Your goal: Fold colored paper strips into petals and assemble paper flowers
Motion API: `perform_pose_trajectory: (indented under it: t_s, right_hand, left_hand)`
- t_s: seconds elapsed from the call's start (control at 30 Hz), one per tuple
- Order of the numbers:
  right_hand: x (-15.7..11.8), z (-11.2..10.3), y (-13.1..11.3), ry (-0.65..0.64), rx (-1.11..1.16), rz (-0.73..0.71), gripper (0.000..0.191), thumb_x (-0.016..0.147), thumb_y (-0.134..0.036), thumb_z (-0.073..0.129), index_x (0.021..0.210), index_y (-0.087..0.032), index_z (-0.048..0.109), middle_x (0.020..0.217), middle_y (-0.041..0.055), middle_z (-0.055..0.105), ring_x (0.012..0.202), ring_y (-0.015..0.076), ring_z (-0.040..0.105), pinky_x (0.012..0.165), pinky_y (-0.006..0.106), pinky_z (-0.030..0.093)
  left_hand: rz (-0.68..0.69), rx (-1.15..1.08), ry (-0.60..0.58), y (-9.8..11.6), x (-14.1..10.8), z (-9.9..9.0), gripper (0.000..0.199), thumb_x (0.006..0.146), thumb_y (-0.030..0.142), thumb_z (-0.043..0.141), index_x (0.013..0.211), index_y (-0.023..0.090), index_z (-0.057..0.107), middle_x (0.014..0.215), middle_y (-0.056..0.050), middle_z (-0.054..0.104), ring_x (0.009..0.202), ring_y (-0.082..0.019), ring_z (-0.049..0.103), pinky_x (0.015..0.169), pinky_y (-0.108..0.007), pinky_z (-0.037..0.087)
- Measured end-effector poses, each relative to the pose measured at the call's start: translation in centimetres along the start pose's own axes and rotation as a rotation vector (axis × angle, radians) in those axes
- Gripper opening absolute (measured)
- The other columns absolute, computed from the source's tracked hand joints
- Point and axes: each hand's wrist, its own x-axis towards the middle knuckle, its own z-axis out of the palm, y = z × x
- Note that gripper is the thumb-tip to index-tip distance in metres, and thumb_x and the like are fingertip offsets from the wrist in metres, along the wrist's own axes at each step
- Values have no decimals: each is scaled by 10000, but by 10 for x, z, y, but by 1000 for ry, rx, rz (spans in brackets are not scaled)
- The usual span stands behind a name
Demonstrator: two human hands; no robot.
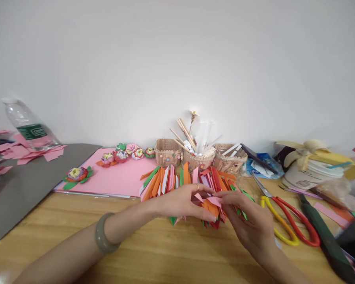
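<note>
My left hand (183, 203), with a ring and a jade-coloured bangle, curls its thumb and fingers round folded orange paper pieces (208, 207). From the right, the fingertips of my right hand (251, 217) pinch a pink folded paper piece (214, 200) just above the orange ones. Beneath and behind both hands lies a row of folded paper strips (156, 183) in orange, green, white, pink and red. My hands hide part of that row.
Behind are woven baskets (168, 153) with sticks and tubes. Paper flowers (77, 175) rest on pink sheets (106, 181). Scissors (296, 215) and a dark green tool (322, 232) lie right, near a cup (301, 177) with banana peel. A bottle (32, 128) stands left.
</note>
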Motion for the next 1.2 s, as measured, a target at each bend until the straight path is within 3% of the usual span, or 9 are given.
perform_pose_trajectory:
  t_s: [0.1, 0.17, 0.27, 0.4, 0.57, 0.8, 1.2]
  right_hand:
    - [2, -2, -1, 108, 4, 32, 126, 776, -112, 546, 827, -225, 569, 919, 52, 625, 850, 190, 592, 711, 297, 464]
    - [5, -4, -3, 123, 60, 211, 39, 797, -196, 538, 820, -216, 563, 846, 38, 598, 774, 177, 571, 660, 277, 454]
    - [11, -5, -8, -65, 285, 527, 243, 856, -362, 445, 717, -197, 556, 636, -1, 538, 577, 135, 503, 510, 229, 399]
    - [15, -1, -11, -231, 587, 714, 346, 803, -466, 511, 612, -178, 524, 535, -21, 494, 492, 103, 436, 483, 219, 356]
    - [12, 3, -6, -228, 715, 748, 341, 765, -468, 572, 613, -165, 540, 542, -18, 514, 491, 92, 432, 484, 213, 344]
    - [10, 3, -7, -230, 752, 746, 350, 756, -467, 588, 591, -163, 535, 518, -24, 500, 471, 87, 421, 472, 215, 332]
    - [9, 7, -10, -235, 888, 820, 372, 726, -481, 616, 574, -161, 503, 533, -25, 471, 475, 81, 383, 447, 213, 289]
  left_hand:
    - [136, 73, 121, -4, 1, 3, 558, 598, 293, 730, 1111, 192, 537, 1069, -64, 584, 789, -142, 584, 675, -261, 456]
    - [223, 147, 260, -6, 1, 4, 562, 607, 267, 726, 1129, 193, 528, 1106, -66, 578, 928, -178, 575, 797, -298, 461]
    - [318, 392, 411, -8, 1, 5, 593, 639, 258, 705, 1193, 214, 498, 1195, -74, 532, 1077, -218, 515, 910, -350, 428]
    - [443, 707, 480, -12, 1, 4, 567, 696, 279, 660, 1231, 223, 480, 1181, -82, 537, 1083, -224, 508, 933, -382, 415]
    - [566, 589, 486, -14, 2, 6, 494, 677, 287, 683, 1147, 193, 561, 1092, -86, 569, 998, -195, 549, 896, -333, 449]
    - [501, 144, 394, -9, 2, 11, 457, 612, 331, 724, 1030, 178, 619, 1048, -90, 513, 981, -192, 549, 843, -324, 491]
    - [626, 133, 507, -20, 3, 13, 427, 594, 268, 749, 990, 192, 609, 1018, -69, 524, 951, -179, 545, 807, -283, 492]
